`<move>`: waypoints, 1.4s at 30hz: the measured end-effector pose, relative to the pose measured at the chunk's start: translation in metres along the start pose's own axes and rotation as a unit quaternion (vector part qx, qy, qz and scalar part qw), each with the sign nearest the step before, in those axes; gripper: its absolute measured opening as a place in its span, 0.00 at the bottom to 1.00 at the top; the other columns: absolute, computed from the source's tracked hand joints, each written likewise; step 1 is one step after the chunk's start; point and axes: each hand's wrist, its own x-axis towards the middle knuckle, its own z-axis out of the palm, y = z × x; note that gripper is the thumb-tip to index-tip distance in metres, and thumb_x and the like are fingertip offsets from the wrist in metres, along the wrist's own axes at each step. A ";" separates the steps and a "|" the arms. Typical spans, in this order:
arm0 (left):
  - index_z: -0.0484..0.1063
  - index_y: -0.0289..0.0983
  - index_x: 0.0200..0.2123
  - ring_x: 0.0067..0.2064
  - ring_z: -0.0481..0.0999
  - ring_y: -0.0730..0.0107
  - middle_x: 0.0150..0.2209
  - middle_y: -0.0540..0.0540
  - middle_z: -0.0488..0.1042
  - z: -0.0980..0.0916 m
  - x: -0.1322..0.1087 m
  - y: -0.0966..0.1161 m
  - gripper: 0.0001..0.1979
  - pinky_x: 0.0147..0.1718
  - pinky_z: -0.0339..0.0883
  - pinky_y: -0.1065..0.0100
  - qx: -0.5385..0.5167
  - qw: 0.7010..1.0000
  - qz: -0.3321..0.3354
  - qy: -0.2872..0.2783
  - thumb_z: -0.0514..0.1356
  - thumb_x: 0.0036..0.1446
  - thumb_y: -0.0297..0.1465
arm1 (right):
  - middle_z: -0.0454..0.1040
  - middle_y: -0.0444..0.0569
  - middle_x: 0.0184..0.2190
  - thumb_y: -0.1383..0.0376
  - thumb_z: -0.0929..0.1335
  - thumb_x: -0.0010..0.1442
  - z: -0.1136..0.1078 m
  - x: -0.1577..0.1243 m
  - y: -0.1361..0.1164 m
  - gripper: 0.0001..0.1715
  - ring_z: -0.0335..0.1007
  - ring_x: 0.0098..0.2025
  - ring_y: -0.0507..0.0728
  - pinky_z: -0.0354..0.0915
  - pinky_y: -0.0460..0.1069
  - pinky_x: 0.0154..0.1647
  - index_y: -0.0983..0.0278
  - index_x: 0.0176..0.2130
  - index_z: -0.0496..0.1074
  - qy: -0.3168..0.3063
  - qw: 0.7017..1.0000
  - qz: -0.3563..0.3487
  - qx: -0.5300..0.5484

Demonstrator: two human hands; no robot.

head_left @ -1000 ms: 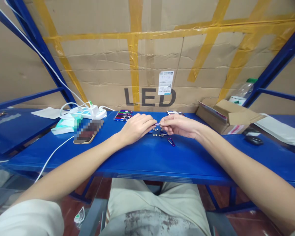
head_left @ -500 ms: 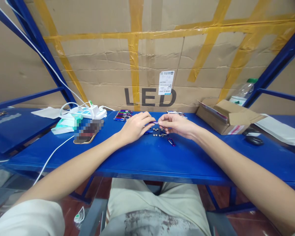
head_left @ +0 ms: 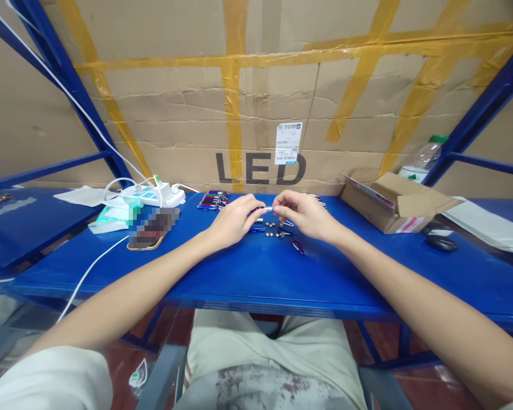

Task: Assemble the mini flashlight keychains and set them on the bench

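Fingers of the left hand [head_left: 235, 219] pinch one end of a thin shiny tube [head_left: 270, 208] in the middle of the frame. The thumb and fingertips of the right hand [head_left: 305, 213] look to pinch its other end, so the tube lies sideways between the two hands. Holding both ends probably keeps such a skinny thing from rolling or slipping. (It is too small to tell if a tiny bit hides in the fingers.)

Below the hands, little round bits [head_left: 270, 224] sit in a small bunch on the worktop [head_left: 248, 273], perhaps so they are easy to reach. A blue stick [head_left: 256, 230] lies beside them, and a purple clip [head_left: 297, 247] lies just lower and to the right. More colored sticks [head_left: 214, 200] lie side by side behind the left hand, maybe to keep them tidy.

The tube looks smooth and hard, like metal. The round bits look shiny, like tiny buttons. The clip is a bent loop with a long hole. The worktop is flat, blue and a bit glossy. At the right of the frame, the small box [head_left: 402, 202] is brown card with its flaps up. The big cardboard sheet [head_left: 175, 125] behind is wrinkly, with shiny yellow tape [head_left: 231, 108] stuck across it.
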 end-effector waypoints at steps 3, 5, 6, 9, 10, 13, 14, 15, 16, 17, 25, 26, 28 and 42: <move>0.79 0.36 0.49 0.45 0.79 0.62 0.43 0.42 0.78 0.002 0.000 -0.001 0.15 0.47 0.71 0.63 -0.001 1.000 0.001 -0.002 0.55 0.79 0.38 | 0.80 0.47 0.33 0.53 0.68 0.71 -0.001 -0.001 0.001 0.14 0.76 0.33 0.57 0.68 0.52 0.36 0.60 0.40 0.74 -0.014 0.998 -0.005 -0.055; 0.79 0.36 0.49 0.45 0.79 0.62 0.43 0.43 0.79 0.002 -0.001 -0.002 0.14 0.47 0.71 0.63 -0.001 1.000 0.009 -0.004 0.56 0.79 0.37 | 0.80 0.47 0.33 0.53 0.68 0.71 -0.001 -0.001 0.002 0.15 0.75 0.31 0.57 0.68 0.52 0.35 0.61 0.39 0.74 -0.025 0.999 0.003 -0.048; 0.79 0.36 0.49 0.44 0.79 0.62 0.43 0.43 0.79 0.002 -0.001 -0.002 0.14 0.47 0.71 0.63 -0.001 1.000 0.015 -0.005 0.56 0.79 0.37 | 0.80 0.47 0.33 0.52 0.68 0.71 -0.001 0.000 0.002 0.16 0.74 0.31 0.56 0.68 0.52 0.34 0.61 0.39 0.74 -0.030 0.999 0.010 -0.034; 0.79 0.36 0.49 0.45 0.79 0.62 0.43 0.42 0.79 0.001 -0.001 -0.004 0.13 0.46 0.72 0.64 -0.004 0.999 0.040 -0.004 0.57 0.79 0.36 | 0.80 0.47 0.32 0.49 0.72 0.67 -0.001 0.001 0.002 0.18 0.72 0.29 0.55 0.67 0.51 0.33 0.61 0.37 0.74 -0.049 0.998 0.041 0.030; 0.79 0.36 0.50 0.45 0.79 0.62 0.43 0.42 0.80 0.000 -0.001 -0.004 0.13 0.46 0.72 0.63 -0.004 0.999 0.048 -0.002 0.57 0.78 0.36 | 0.80 0.47 0.31 0.48 0.73 0.66 -0.001 0.001 0.001 0.20 0.71 0.29 0.54 0.68 0.51 0.32 0.62 0.36 0.75 -0.057 0.995 0.056 0.055; 0.79 0.36 0.50 0.45 0.80 0.62 0.43 0.41 0.80 -0.001 -0.001 -0.004 0.13 0.47 0.73 0.63 -0.001 0.998 0.066 0.005 0.57 0.78 0.36 | 0.79 0.47 0.31 0.46 0.77 0.61 -0.003 0.001 0.000 0.23 0.70 0.29 0.53 0.69 0.50 0.33 0.63 0.34 0.76 -0.073 0.983 0.108 0.126; 0.79 0.35 0.50 0.46 0.80 0.61 0.43 0.41 0.81 -0.002 -0.001 -0.003 0.13 0.47 0.73 0.63 0.001 0.997 0.073 0.008 0.57 0.78 0.36 | 0.79 0.47 0.31 0.46 0.79 0.59 -0.003 0.001 0.000 0.24 0.70 0.29 0.53 0.69 0.50 0.32 0.63 0.34 0.77 -0.077 0.978 0.125 0.147; 0.79 0.35 0.50 0.46 0.80 0.61 0.44 0.40 0.81 -0.002 0.000 -0.003 0.13 0.47 0.73 0.62 0.005 0.997 0.080 0.010 0.57 0.78 0.36 | 0.79 0.48 0.31 0.46 0.80 0.57 -0.004 0.001 -0.001 0.25 0.69 0.28 0.52 0.69 0.50 0.32 0.64 0.33 0.77 -0.079 0.973 0.140 0.168; 0.79 0.35 0.51 0.46 0.80 0.61 0.44 0.40 0.81 -0.003 0.000 -0.002 0.13 0.48 0.74 0.62 0.011 0.996 0.088 0.013 0.57 0.78 0.36 | 0.79 0.48 0.31 0.46 0.81 0.55 -0.004 0.001 -0.001 0.26 0.69 0.28 0.52 0.68 0.49 0.31 0.64 0.33 0.78 -0.081 0.967 0.153 0.189; 0.79 0.35 0.51 0.46 0.80 0.61 0.45 0.39 0.82 -0.003 0.000 -0.002 0.13 0.48 0.74 0.61 0.019 0.995 0.097 0.016 0.57 0.78 0.35 | 0.79 0.48 0.31 0.46 0.82 0.54 -0.005 0.000 -0.001 0.26 0.68 0.28 0.51 0.67 0.49 0.31 0.64 0.32 0.78 -0.084 0.960 0.166 0.210; 0.79 0.35 0.52 0.47 0.81 0.60 0.47 0.40 0.83 -0.006 0.001 0.004 0.12 0.50 0.74 0.59 0.064 0.990 0.124 0.037 0.57 0.78 0.35 | 0.75 0.44 0.29 0.52 0.85 0.50 -0.008 -0.001 -0.009 0.25 0.62 0.28 0.48 0.63 0.47 0.29 0.65 0.31 0.77 -0.100 0.912 0.245 0.313; 0.79 0.35 0.52 0.47 0.81 0.60 0.46 0.40 0.83 -0.006 0.001 0.005 0.12 0.50 0.74 0.59 0.057 0.991 0.114 0.037 0.57 0.78 0.35 | 0.75 0.44 0.29 0.51 0.85 0.50 -0.007 -0.001 -0.009 0.26 0.63 0.28 0.48 0.64 0.47 0.29 0.65 0.31 0.77 -0.098 0.913 0.245 0.312; 0.78 0.35 0.52 0.47 0.81 0.61 0.46 0.40 0.82 -0.004 0.000 0.006 0.13 0.50 0.75 0.60 0.037 0.995 0.090 0.035 0.56 0.79 0.35 | 0.76 0.45 0.30 0.48 0.84 0.51 -0.005 -0.001 -0.008 0.27 0.64 0.29 0.49 0.65 0.47 0.30 0.64 0.32 0.76 -0.087 0.919 0.238 0.301; 0.82 0.37 0.47 0.42 0.80 0.63 0.40 0.44 0.80 0.004 0.001 0.002 0.17 0.46 0.71 0.63 -0.037 0.999 -0.033 -0.011 0.56 0.79 0.38 | 0.81 0.47 0.34 0.52 0.68 0.71 -0.005 -0.003 -0.003 0.15 0.75 0.33 0.58 0.67 0.52 0.37 0.60 0.40 0.75 -0.031 0.996 -0.010 -0.084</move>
